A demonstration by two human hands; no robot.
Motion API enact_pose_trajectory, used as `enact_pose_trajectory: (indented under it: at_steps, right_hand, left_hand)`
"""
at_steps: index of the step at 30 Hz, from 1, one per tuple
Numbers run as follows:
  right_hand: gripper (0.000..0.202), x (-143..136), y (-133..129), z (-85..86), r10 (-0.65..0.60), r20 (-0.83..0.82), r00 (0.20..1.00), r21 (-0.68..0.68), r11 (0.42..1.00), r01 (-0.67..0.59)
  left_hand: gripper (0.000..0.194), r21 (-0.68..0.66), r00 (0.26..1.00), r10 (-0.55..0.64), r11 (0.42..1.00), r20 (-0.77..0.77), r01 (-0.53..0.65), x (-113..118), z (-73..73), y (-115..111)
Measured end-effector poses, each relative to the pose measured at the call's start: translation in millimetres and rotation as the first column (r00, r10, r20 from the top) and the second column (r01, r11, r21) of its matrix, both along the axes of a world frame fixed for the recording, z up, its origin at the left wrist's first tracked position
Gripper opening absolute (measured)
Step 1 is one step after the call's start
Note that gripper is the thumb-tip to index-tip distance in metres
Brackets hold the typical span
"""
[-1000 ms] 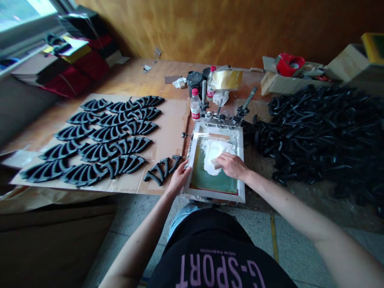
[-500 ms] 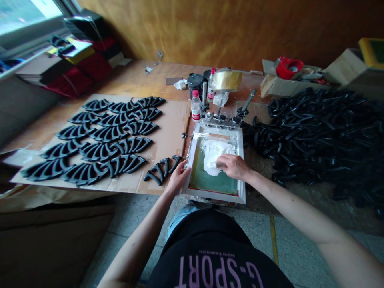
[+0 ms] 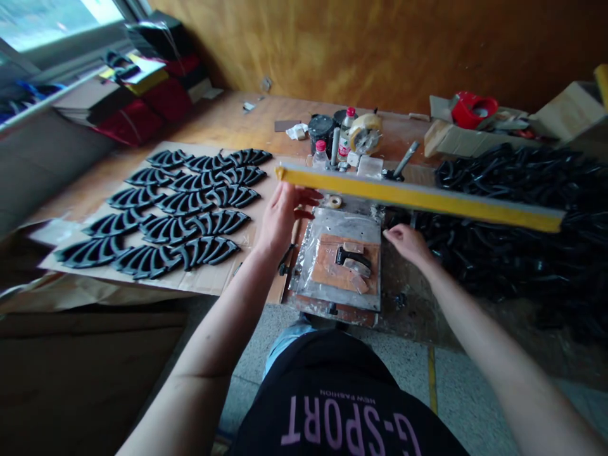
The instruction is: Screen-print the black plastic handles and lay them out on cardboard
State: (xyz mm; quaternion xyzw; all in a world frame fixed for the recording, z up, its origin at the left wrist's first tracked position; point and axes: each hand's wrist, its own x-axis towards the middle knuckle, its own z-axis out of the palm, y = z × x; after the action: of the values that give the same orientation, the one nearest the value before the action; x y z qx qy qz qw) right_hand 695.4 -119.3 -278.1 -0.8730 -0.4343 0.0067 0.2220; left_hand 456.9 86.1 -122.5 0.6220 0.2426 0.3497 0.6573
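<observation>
The screen-printing frame [image 3: 418, 196] is tilted up and seen nearly edge-on, its near edge yellow. My left hand [image 3: 281, 218] grips it at its left end, with the fingers reaching underneath. Below the raised frame, a black curved handle [image 3: 356, 258] lies in a fixture on a brown board [image 3: 325, 263], over a grey metal plate [image 3: 332, 221]. To the right of the plate hovers my right hand [image 3: 408, 245], its fingers pinched together; whether something small is between them cannot be made out. The frame hides its own mesh and the white ink.
Rows of black curved handles [image 3: 199, 199] lie on cardboard [image 3: 259, 247] at left. A large heap of similar black parts [image 3: 522, 266] fills the right. Behind stand bottles [image 3: 346, 136], a dark tub [image 3: 321, 130], a tape roll [image 3: 365, 134] and an open carton [image 3: 439, 139].
The frame has swung up from the plate, uncovering the fixture and black handle. My left hand rose with it. My right hand has left the white ink and moved right.
</observation>
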Motion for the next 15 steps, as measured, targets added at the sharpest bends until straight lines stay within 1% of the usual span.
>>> enact_pose_trajectory:
  at_steps: [1,2,3,4,5,6,7,8,9,10,11,12,13,14,15]
  right_hand:
    - [0.029,-19,-1,-13.5,0.078,-0.02,0.997,-0.04,0.996,-0.079]
    - [0.027,-38,0,-24.5,0.142,-0.015,0.99,-0.075,0.987,-0.142]
    - [0.024,-55,2,-32.2,0.181,-0.001,0.983,-0.113,0.977,-0.18]
    - [0.02,-68,4,-36.1,0.198,0.01,0.98,-0.15,0.969,-0.194]
    - [0.017,-79,7,-36.4,0.186,0.009,0.982,-0.184,0.966,-0.181]
    - [0.015,-86,9,-33.4,0.159,-0.009,0.987,-0.209,0.965,-0.157]
    - [0.014,-93,11,-27.9,0.128,-0.037,0.991,-0.219,0.967,-0.133]
    - [0.014,-100,15,-20.7,0.111,-0.065,0.992,-0.209,0.97,-0.122]
    - [0.015,-109,20,-12.8,0.112,-0.079,0.991,-0.176,0.976,-0.125]
    - [0.016,-121,26,-4.9,0.142,-0.075,0.987,-0.126,0.981,-0.151]
    - [0.016,-135,34,2.3,0.2,-0.056,0.978,-0.069,0.977,-0.203]
    - [0.016,-152,44,8.2,0.282,-0.03,0.959,-0.021,0.959,-0.283]
    - [0.016,-170,56,12.7,0.379,-0.008,0.925,0.009,0.925,-0.379]
    - [0.016,-188,69,15.3,0.48,0.001,0.877,0.027,0.877,-0.479]
    - [0.015,-203,84,16.0,0.567,-0.009,0.823,0.037,0.823,-0.567]
  left_hand:
    - [0.051,-0.009,1.0,-0.001,1.0,0.023,0.001,7,2.6,1]
    - [0.05,-0.017,0.999,0.016,1.0,0.043,-0.015,11,2.0,-1]
    - [0.049,-0.03,0.997,0.045,0.999,0.056,-0.043,12,-2.1,-5]
    - [0.048,-0.051,0.996,0.072,0.996,0.054,-0.069,10,-9.7,-11]
    - [0.049,-0.086,0.997,0.068,0.994,0.023,-0.066,4,-20.5,-21]
    - [0.05,-0.144,0.999,0.009,0.989,-0.045,-0.016,-4,-34.0,-32]
    - [0.052,-0.23,0.985,-0.102,0.971,-0.136,0.069,-14,-49.3,-45]
    - [0.055,-0.337,0.946,-0.235,0.929,-0.222,0.151,-25,-65.3,-59]
    - [0.057,-0.448,0.894,-0.351,0.871,-0.278,0.202,-36,-81.0,-72]
    - [0.059,-0.535,0.864,-0.407,0.82,-0.296,0.203,-46,-95.7,-83]
    - [0.059,-0.589,0.868,-0.4,0.791,-0.295,0.164,-56,-108.5,-92]
    - [0.058,-0.607,0.9,-0.322,0.79,-0.294,0.084,-64,-119.3,-96]
    - [0.056,-0.601,0.931,-0.206,0.799,-0.302,-0.018,-73,-128.1,-96]
    - [0.055,-0.58,0.943,-0.09,0.806,-0.319,-0.12,-83,-135.3,-91]
    - [0.053,-0.546,0.938,0.014,0.81,-0.345,-0.213,-94,-141.4,-82]
